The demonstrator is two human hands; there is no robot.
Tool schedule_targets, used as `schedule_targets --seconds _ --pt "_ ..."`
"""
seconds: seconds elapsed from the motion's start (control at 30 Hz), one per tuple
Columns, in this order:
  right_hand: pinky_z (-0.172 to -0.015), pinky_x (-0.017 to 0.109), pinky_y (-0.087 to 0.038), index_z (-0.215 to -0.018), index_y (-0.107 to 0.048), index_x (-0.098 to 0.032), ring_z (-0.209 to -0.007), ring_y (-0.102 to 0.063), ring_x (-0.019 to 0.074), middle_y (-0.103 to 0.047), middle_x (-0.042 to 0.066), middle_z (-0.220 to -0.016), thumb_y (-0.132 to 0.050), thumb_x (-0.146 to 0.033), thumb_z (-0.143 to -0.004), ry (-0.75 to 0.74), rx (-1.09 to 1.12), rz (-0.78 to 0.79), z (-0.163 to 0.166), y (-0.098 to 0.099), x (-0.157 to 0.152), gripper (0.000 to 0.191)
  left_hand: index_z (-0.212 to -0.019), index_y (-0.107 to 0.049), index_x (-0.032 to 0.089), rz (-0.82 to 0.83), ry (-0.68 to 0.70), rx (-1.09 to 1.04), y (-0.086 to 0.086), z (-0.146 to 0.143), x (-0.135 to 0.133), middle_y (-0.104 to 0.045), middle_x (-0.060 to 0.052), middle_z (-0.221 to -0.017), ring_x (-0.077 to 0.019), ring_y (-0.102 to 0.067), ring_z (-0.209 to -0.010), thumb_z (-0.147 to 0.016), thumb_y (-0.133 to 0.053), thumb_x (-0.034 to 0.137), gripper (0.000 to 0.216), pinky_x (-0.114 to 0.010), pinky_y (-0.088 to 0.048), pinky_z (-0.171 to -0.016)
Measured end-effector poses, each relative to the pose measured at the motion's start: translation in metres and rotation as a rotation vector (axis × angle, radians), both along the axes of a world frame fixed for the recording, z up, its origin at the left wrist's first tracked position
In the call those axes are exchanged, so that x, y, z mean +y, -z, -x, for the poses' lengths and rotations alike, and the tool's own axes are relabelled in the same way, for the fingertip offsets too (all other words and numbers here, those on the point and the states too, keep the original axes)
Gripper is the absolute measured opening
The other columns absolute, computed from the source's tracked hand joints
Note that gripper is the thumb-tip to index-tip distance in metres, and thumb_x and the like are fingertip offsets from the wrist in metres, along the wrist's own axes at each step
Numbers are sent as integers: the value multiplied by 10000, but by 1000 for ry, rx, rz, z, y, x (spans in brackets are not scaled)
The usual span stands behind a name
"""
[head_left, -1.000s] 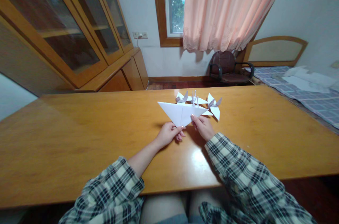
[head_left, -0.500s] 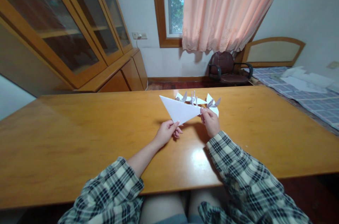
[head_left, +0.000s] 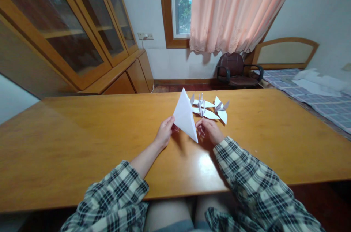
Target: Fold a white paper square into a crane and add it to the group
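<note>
My left hand (head_left: 164, 132) pinches a folded white paper triangle (head_left: 185, 116) by its left corner, above the table. The triangle stands tilted, one point up and one point down toward me. Close to its lower right edge is my right hand (head_left: 210, 130), fingers curled and a little apart. Whether its fingertips brush the paper is hard to see. Just behind the hands, several white folded paper cranes rest on the table, one crane (head_left: 221, 107) at the right and another crane (head_left: 204, 112) nearer the middle. The triangle partly covers the leftmost one.
The wide wooden table (head_left: 82, 151) spans the view in front of my lap. Beyond it are a glass-doored cabinet (head_left: 90, 34) at left, a brown armchair (head_left: 233, 69), a pink curtain (head_left: 227, 8) and a bed (head_left: 307, 89) at right.
The paper triangle has turned from lying crosswise to pointing upward. My right hand has let go of its right corner and moved slightly down and left. More of the cranes shows.
</note>
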State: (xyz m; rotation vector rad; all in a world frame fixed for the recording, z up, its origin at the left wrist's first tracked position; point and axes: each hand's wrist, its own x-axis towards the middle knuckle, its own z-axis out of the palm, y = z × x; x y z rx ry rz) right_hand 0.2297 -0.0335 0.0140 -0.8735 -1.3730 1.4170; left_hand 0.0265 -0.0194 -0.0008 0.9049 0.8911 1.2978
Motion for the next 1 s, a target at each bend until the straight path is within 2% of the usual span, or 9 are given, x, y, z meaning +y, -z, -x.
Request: schedule_targets --seconds 0.17,0.3,0.63,0.8,1.0 --pt "-381 182 -303 -809 -563 -174 -434 -413 60 -548 -22 -617 -560 -632 -776 -46 122 37 3 1 2 459 -810 -624 145 49 194 49 0 -5 -8 -599 12 -647 -93 -524 -551 -686 -704 544 425 -198 -417 -505" --pt "-380 175 -300 -851 -531 -185 -412 -399 54 -491 -57 -565 -575 -613 -781 -85 135 21 4 8 3 436 -811 -627 139 40 273 108 2 -5 -10 -621 -2 -687 -109 -543 -597 -728 -668 542 413 -217 -421 -565" --pt "-407 195 -328 -853 -570 -190 -431 -397 62 -468 -55 -563 -648 -592 -730 -77 106 48 2 8 2 428 -820 -619 137 3 307 178 3 -4 -10 -596 3 -656 -102 -498 -560 -771 -618 550 416 -209 -369 -522" --pt "-442 216 -383 -895 -583 -188 -463 -423 80 -482 -46 -588 -658 -638 -689 -80 121 98 4 7 0 501 -808 -624 140 4 326 185 2 -4 -11 -594 3 -639 -115 -521 -576 -764 -615 566 428 -222 -397 -545" --pt "-411 197 -354 -942 -574 -190 -433 -399 62 -475 -58 -582 -669 -621 -694 -121 192 111 7 7 -2 506 -830 -634 146 9 355 180 5 -4 -11 -618 -8 -669 -136 -575 -647 -780 -599 566 425 -240 -447 -612"
